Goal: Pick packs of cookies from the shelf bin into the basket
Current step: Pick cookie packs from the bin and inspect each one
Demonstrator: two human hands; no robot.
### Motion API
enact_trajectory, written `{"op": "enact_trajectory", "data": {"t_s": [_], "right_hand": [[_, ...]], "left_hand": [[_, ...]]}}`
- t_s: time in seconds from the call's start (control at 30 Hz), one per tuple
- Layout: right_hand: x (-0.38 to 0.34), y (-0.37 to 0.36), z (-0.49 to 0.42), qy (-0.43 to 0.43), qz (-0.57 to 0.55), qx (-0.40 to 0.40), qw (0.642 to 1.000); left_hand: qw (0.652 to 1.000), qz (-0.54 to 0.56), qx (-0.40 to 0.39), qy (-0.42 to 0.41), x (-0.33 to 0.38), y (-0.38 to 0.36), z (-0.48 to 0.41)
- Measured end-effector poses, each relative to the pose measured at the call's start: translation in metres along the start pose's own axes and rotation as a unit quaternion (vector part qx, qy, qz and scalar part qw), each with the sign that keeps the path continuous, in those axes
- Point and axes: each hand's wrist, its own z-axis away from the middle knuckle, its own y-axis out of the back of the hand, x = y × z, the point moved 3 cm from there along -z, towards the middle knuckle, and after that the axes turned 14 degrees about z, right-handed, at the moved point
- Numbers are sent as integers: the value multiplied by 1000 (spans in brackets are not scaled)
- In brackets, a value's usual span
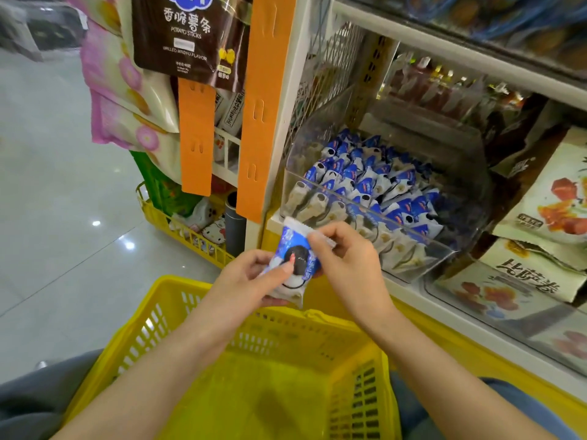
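Pinching cookie pack (293, 260) between left hand (251, 277), right hand (346, 258), above basket (203, 300)

Glossy pale grey floor (47, 201) tiles fill the left side, dotted with bright spots of reflected light (96, 223). On the right rises a white shelf unit (287, 128), with orange strips (263, 106) on its end post, a wire mesh panel (327, 68) and a yellow base (476, 354).
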Motion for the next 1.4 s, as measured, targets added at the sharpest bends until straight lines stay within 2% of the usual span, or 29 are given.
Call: {"op": "enact_trajectory", "data": {"t_s": [0.1,0.17,0.27,0.33,0.43,0.53,0.7,0.8,0.9,1.0,1.07,1.17,1.27,1.33,1.4], "right_hand": [[5,-4,-1,-150,-185,-65,969],[4,-6,0,-185,-218,-116,951],[3,-12,4,-158,-115,-233,953],[1,-15,8,-121,-13,-270,955],[-7,-15,12,-27,64,-218,973],[-17,-14,13,53,9,-212,976],[-19,-16,16,57,-41,-173,982],[-19,-18,16,54,-55,-178,981],[-19,-22,21,79,-2,-179,981],[-20,-19,24,153,101,-131,974],[-22,-16,25,206,147,-98,962],[-23,-12,26,238,185,-50,952],[-22,-4,22,202,133,10,970],[-21,1,19,178,77,47,980],[-22,4,18,177,39,72,981]], "left_hand": [[999,9,32,-38,6,5,3],[996,4,65,-63,10,9,5],[986,-45,112,-112,18,18,5],[977,-98,117,-146,23,20,6],[964,-172,107,-170,24,22,6],[960,-205,83,-174,21,22,10],[973,-174,43,-145,16,22,15],[973,-181,40,-141,17,24,17],[951,-251,34,-179,18,22,21],[927,-309,21,-212,19,18,24],[924,-319,17,-210,19,18,22],[936,-291,30,-195,16,19,16],[946,-253,88,-183,13,25,13],[957,-237,97,-133,12,27,11],[980,-183,70,-48,9,23,9]]}}
